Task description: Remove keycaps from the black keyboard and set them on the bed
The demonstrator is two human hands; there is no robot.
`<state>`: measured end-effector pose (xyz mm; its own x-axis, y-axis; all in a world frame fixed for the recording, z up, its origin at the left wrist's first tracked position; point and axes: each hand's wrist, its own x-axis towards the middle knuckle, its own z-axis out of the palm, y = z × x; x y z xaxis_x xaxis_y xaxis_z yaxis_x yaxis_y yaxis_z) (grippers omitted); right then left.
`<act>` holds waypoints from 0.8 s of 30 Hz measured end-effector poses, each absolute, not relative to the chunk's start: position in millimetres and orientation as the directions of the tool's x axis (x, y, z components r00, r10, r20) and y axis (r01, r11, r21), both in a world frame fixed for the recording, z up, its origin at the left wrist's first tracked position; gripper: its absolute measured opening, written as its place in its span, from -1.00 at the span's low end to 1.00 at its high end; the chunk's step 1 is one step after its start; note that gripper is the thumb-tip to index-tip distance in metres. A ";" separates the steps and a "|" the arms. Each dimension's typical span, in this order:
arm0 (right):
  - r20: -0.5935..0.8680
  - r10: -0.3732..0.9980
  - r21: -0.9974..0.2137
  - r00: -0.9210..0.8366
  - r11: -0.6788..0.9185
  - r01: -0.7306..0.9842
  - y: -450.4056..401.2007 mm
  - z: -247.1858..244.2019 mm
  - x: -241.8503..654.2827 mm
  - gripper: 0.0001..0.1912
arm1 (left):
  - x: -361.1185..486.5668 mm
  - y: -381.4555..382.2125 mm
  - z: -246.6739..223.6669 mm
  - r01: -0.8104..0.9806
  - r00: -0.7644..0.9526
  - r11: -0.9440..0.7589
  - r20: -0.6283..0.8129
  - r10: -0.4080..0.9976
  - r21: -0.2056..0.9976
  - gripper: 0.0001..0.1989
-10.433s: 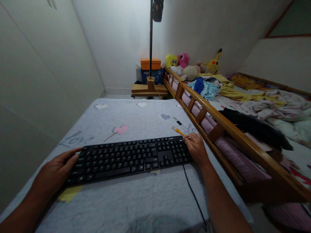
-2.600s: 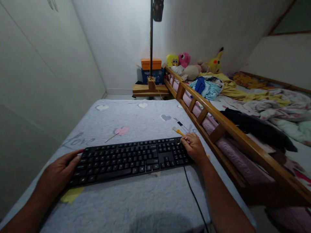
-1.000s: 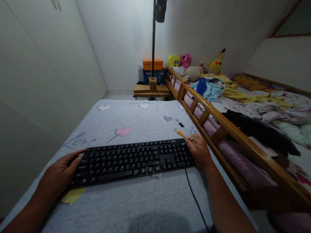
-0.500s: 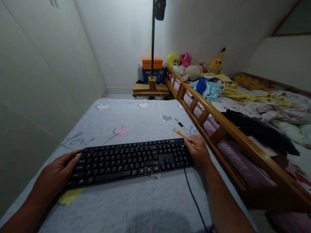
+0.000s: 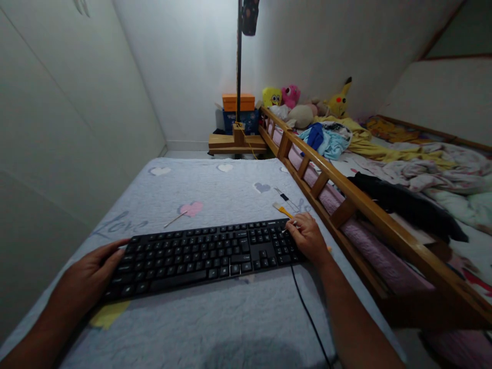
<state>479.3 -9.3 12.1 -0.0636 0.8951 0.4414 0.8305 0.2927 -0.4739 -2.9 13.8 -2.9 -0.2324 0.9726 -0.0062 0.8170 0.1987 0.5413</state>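
Note:
A black full-size keyboard [image 5: 200,256] lies across the quilted cover in front of me, its cable [image 5: 307,312] running toward me. My left hand [image 5: 90,271] grips the keyboard's left end, thumb on top. My right hand [image 5: 307,238] is over the number pad, fingers pinched on a cotton swab [image 5: 285,230] whose white tip touches or nearly touches the keys. Just beyond that hand is a small brush [image 5: 282,209] with a yellow handle, partly hidden by the fingers. A second cotton swab [image 5: 175,220] rests behind the keyboard.
A slim metal tool with a black band [image 5: 284,197] lies past the brush. A wooden bed rail [image 5: 326,177] runs along the right, with clothes [image 5: 326,141] and plush toys beyond. A pale cabinet [image 5: 77,128] stands left. Boxes [image 5: 238,102] and a pole stand at the back.
My right hand has shifted slightly left over the number pad, bringing the swab's tip farther onto the keys. My left hand stays on the keyboard's end. The view has moved slightly.

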 end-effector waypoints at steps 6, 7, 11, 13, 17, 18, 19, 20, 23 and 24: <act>0.457 0.889 -0.476 -0.040 0.282 0.833 -5.1 6.9 480.4 -0.78 | -2.1 13.6 -2.8 0.824 -0.227 0.199 -0.013 0.974 0.530 -0.43; 0.459 0.888 -0.478 -0.034 0.279 0.833 -4.2 5.7 480.7 -0.78 | -1.9 13.7 -2.8 0.826 -0.222 0.194 -0.012 0.975 0.529 -0.43; 0.475 0.880 -0.475 -0.021 0.277 0.835 -1.1 3.0 480.7 -0.81 | -1.2 13.7 -2.5 0.818 -0.222 0.209 -0.041 0.974 0.535 -0.41; 0.479 0.878 -0.472 -0.021 0.277 0.837 -0.8 3.6 479.7 -0.81 | -0.9 13.4 -1.9 0.819 -0.235 0.225 -0.050 0.971 0.527 -0.40; 0.469 0.883 -0.482 -0.024 0.279 0.831 -3.4 7.9 477.5 -0.79 | -1.1 13.1 -1.8 0.817 -0.231 0.216 -0.040 0.972 0.535 -0.40; 0.466 0.885 -0.486 -0.026 0.280 0.828 -4.3 8.9 477.2 -0.79 | -1.3 13.0 -2.0 0.817 -0.228 0.212 -0.039 0.973 0.537 -0.40; 0.461 0.887 -0.489 -0.029 0.281 0.826 -5.1 9.8 477.2 -0.78 | -1.4 13.0 -2.2 0.818 -0.228 0.212 -0.037 0.973 0.535 -0.40; 0.456 0.889 -0.492 -0.033 0.283 0.823 -5.9 10.4 477.3 -0.77 | -1.4 12.9 -2.4 0.821 -0.231 0.214 -0.036 0.972 0.530 -0.40; 0.447 0.894 -0.498 -0.043 0.288 0.818 -7.1 11.0 478.0 -0.76 | -0.9 12.6 -2.4 0.826 -0.239 0.223 -0.037 0.970 0.517 -0.40; 0.446 0.894 -0.499 -0.043 0.288 0.817 -7.1 10.7 478.3 -0.77 | -0.7 12.6 -2.3 0.827 -0.242 0.224 -0.032 0.970 0.516 -0.40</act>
